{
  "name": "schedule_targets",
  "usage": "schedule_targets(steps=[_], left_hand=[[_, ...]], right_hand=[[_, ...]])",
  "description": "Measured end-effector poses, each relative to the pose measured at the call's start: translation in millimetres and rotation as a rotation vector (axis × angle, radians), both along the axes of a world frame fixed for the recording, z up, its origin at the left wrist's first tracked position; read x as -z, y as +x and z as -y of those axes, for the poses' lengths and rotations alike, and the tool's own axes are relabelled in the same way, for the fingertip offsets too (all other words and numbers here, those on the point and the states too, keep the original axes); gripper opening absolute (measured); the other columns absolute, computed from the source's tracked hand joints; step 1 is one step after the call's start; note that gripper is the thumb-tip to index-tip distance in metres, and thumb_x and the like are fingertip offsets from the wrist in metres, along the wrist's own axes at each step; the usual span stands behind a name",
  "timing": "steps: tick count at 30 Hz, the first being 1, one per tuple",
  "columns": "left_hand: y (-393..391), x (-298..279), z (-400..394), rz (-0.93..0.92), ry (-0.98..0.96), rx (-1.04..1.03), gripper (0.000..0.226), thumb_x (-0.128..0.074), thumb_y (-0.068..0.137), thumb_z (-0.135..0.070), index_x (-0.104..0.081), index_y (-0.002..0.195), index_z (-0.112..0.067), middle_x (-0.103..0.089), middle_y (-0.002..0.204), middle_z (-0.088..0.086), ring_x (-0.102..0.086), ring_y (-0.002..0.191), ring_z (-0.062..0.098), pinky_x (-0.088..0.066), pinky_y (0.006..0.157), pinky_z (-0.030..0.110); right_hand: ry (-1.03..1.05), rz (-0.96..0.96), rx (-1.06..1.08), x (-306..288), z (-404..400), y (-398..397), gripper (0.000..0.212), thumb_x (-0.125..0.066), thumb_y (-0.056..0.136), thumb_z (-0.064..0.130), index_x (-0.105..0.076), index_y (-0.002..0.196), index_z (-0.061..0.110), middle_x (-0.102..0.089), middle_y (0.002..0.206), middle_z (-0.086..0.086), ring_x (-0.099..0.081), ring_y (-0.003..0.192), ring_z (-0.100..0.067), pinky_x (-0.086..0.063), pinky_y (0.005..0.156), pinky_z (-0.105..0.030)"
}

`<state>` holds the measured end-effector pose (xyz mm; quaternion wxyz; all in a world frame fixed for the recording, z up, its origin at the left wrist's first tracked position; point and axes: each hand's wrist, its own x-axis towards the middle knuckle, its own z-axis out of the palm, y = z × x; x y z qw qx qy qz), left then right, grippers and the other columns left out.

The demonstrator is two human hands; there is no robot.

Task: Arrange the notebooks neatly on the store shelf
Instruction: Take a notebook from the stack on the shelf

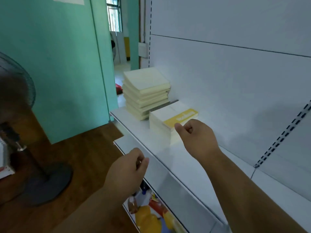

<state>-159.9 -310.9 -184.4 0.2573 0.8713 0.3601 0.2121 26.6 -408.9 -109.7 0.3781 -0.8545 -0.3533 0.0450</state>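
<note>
Item 1. Left hand [127, 167]: nearest the camera, held in the air off the front edge of the store shelf [193, 165]. Fingers curled loosely inward, thumb against the forefinger; nothing could be seen between them, though a small glint showed at the fingertips. It touched neither shelf nor notebooks.

Item 2. Lower shelf [161, 214]: below the left hand, carrying colourful packaged goods, too blurred to identify.

Item 3. Right hand [196, 135]: over the store shelf, fingers folded into a loose fist, thumb extended toward the near corner of the yellow-banded stack [168, 121]. The thumb tip lay at or just beside the top cover; whether it touched could not be told. Nothing was gripped.

Item 4. Yellow-banded stack: notebooks piled flat on the shelf, sides fairly even, the top cover white with a yellow band bearing unreadable lettering.

Item 5. Cream stack [146, 91]: taller pile just behind and to the left, near the shelf end. Its notebooks were fanned and twisted against one another, edges out of line.

Item 6. Surroundings: standing fan [15, 91] on the wooden floor at far left; green wall and a doorway beyond.

Assessment: task judged partly done. Both piles were on the shelf and the nearer one looked squared; the cream stack remained to be straightened, and much of the shelf to the right lay bare.
</note>
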Motion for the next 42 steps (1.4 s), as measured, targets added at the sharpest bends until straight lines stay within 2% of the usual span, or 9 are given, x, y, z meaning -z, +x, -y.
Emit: schedule_targets(steps=[12,15,19,22,25,29,34,37,42], left_hand=[[53,3,-183,-0.030,0.042,0.320,0.024,-0.045,0.098,-0.048,-0.047,0.082,-0.030,-0.056,0.064,-0.004,-0.056,0.061,0.008,-0.052,0.060,0.032],[62,-4,-222,-0.033,0.028,0.431,0.024,-0.046,0.097,-0.048,-0.047,0.080,-0.031,-0.056,0.063,-0.005,-0.055,0.060,0.007,-0.049,0.058,0.027],[76,-17,-254,-0.046,-0.018,0.530,0.021,-0.046,0.097,-0.048,-0.051,0.086,-0.031,-0.058,0.071,-0.009,-0.055,0.065,0.005,-0.046,0.061,0.024],[87,-26,-253,-0.102,-0.254,0.608,0.025,-0.045,0.096,-0.052,-0.053,0.105,-0.031,-0.064,0.091,-0.012,-0.062,0.074,0.006,-0.055,0.073,0.029],[99,-38,-239,-0.053,-0.934,0.642,0.027,-0.049,0.100,-0.041,-0.056,0.115,-0.019,-0.072,0.099,0.002,-0.063,0.060,0.019,-0.052,0.055,0.031],[111,-35,-234,0.089,-1.227,0.527,0.013,-0.052,0.100,-0.010,-0.062,0.105,-0.003,-0.067,0.068,0.010,-0.044,0.045,0.014,-0.034,0.044,0.024],[104,-36,-239,0.245,-1.197,0.521,0.017,-0.046,0.101,-0.004,-0.062,0.108,-0.003,-0.057,0.058,0.004,-0.033,0.046,0.013,-0.024,0.051,0.027],[100,-39,-244,0.271,-1.197,0.519,0.020,-0.045,0.102,-0.004,-0.063,0.111,-0.008,-0.058,0.061,0.006,-0.035,0.046,0.013,-0.027,0.050,0.027],[92,-37,-247,0.263,-1.173,0.530,0.022,-0.045,0.102,-0.004,-0.063,0.112,-0.010,-0.059,0.064,0.008,-0.034,0.047,0.013,-0.030,0.046,0.024]], right_hand=[[-0.374,-0.106,0.465,46,-129,61,0.066,-0.051,0.080,0.082,-0.056,0.082,0.017,-0.060,0.075,0.001,-0.059,0.072,-0.019,-0.042,0.060,-0.031],[-0.279,-0.274,0.581,64,-129,63,0.056,-0.063,0.082,0.071,-0.057,0.082,0.015,-0.061,0.070,-0.002,-0.062,0.070,-0.023,-0.046,0.063,-0.031],[-0.179,-0.191,0.785,56,-126,42,0.034,-0.062,0.094,0.037,-0.059,0.082,0.005,-0.060,0.070,-0.007,-0.057,0.064,-0.025,-0.042,0.057,-0.031],[0.263,-0.321,0.846,38,-129,10,0.024,-0.059,0.097,0.022,-0.061,0.085,0.002,-0.059,0.066,-0.011,-0.050,0.058,-0.025,-0.039,0.057,-0.033],[0.554,-0.487,0.698,17,-139,-20,0.024,-0.060,0.099,0.016,-0.058,0.076,0.008,-0.053,0.053,-0.005,-0.044,0.050,-0.018,-0.036,0.055,-0.033],[0.606,-0.585,0.498,12,-134,-34,0.031,-0.060,0.100,0.017,-0.050,0.071,0.011,-0.048,0.055,-0.003,-0.039,0.045,-0.015,-0.030,0.043,-0.022],[0.273,-0.499,0.799,19,-138,8,0.055,-0.050,0.097,0.058,-0.056,0.074,0.008,-0.059,0.065,-0.004,-0.051,0.055,-0.021,-0.037,0.054,-0.029],[-0.233,-0.285,0.793,23,-157,25,0.039,-0.054,0.094,0.029,-0.040,0.062,0.011,-0.045,0.059,0.000,-0.043,0.054,-0.018,-0.032,0.052,-0.026],[-0.341,-0.251,0.855,41,-154,30,0.028,-0.057,0.088,0.023,-0.041,0.066,0.016,-0.047,0.064,0.001,-0.042,0.055,-0.015,-0.031,0.050,-0.024]])
